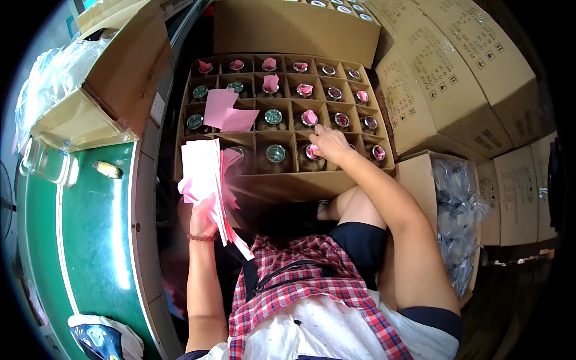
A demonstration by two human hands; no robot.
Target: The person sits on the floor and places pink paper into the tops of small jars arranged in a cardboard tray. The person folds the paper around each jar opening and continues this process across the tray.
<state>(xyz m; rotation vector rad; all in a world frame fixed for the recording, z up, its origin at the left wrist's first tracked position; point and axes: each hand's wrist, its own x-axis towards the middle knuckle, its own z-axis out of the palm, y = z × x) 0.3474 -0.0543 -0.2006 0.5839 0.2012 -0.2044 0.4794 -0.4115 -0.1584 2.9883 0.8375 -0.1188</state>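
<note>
Pink rectangular paper sheets (201,171) are filling the clasping left hand (203,221) at centre-left, while the right hand (333,146) mid-frame is bunching its fingers, pinch unclear, at crumpled pink paper (312,151) best tucked gently.

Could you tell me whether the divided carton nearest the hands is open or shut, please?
Open: the divided carton shows cardboard dividers and round container tops from above.

Green table (90,222) (white-striped): open carton (123,78), clear container (53,165), small yellowish item (108,169), patterned cloth (102,337).
</note>
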